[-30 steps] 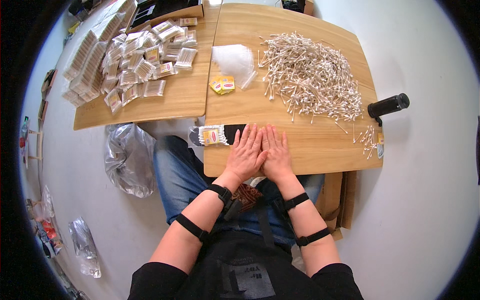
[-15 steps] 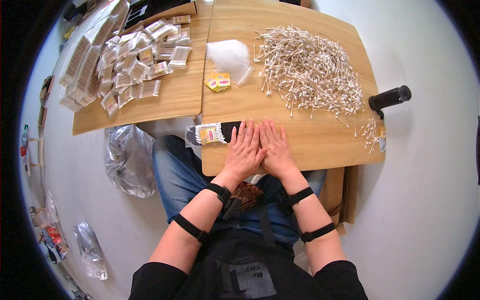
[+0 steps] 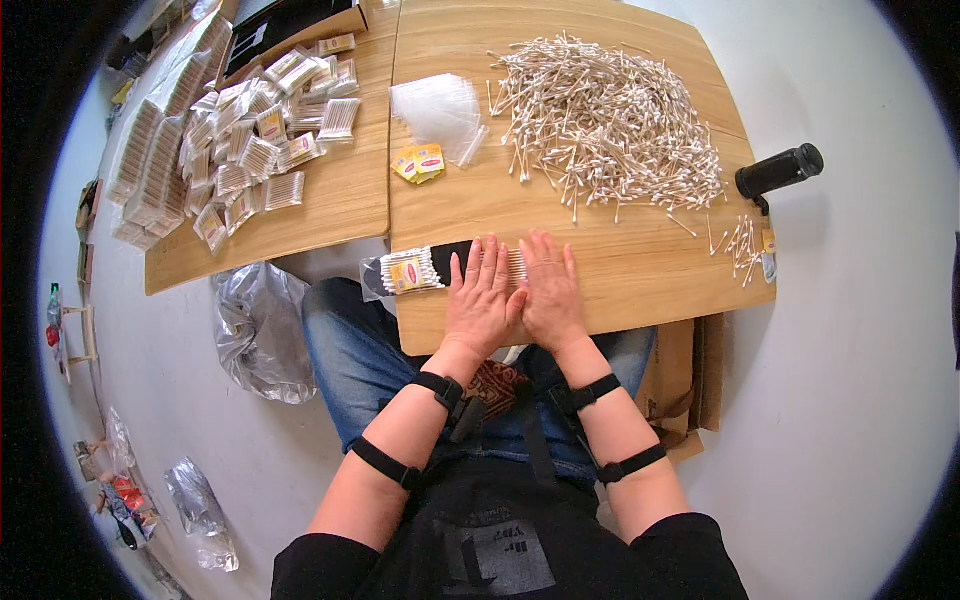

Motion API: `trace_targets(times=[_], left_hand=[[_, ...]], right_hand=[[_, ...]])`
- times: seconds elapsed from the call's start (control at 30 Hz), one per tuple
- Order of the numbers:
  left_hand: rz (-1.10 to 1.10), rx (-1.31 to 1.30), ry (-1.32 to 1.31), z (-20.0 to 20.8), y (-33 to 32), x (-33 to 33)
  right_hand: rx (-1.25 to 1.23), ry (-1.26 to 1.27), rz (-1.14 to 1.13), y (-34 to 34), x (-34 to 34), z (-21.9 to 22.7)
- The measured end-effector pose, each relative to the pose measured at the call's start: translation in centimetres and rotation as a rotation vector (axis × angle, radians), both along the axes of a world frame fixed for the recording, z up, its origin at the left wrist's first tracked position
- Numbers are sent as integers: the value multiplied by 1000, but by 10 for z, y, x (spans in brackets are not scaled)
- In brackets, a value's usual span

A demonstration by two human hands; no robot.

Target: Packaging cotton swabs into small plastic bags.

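Cotton swabs [image 3: 517,263] lay side by side in the gap between both hands, near the front edge of the desk [image 3: 650,275]. Left hand [image 3: 476,305] and right hand [image 3: 553,300] were flat, palms down; fingers [image 3: 489,258] straight, mostly close together, little fingers splayed off, no pinch visible. Couldn't tell how many sticks sat under them.

My read: step in hand was squaring a batch into a flat row. Next move called for even inward pressure from both sides, sticks kept parallel; too much push and they'd likely ride up or roll.

Left of the hands, a filled clear bag [image 3: 408,271] with swabs and a yellow card lay on a black strip [image 3: 454,262], overhanging the desk's left edge. Loose heap [image 3: 610,125], flat clear bags [image 3: 440,108] and spare yellow cards [image 3: 418,162] sat farther back.
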State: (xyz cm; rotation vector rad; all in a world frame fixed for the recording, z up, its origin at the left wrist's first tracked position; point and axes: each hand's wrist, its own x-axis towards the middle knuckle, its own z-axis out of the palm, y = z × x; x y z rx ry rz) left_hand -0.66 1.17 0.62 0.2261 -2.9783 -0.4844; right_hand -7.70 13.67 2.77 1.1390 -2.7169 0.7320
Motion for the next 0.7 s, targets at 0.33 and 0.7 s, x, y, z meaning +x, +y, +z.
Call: trace_targets(times=[0.33, 0.7], left_hand=[[11, -58, 2, 4, 1, -2], [8, -43, 11, 5, 2, -3]], right_hand=[[-395, -124, -145, 10, -2, 0], [-396, -100, -159, 9, -3, -1]])
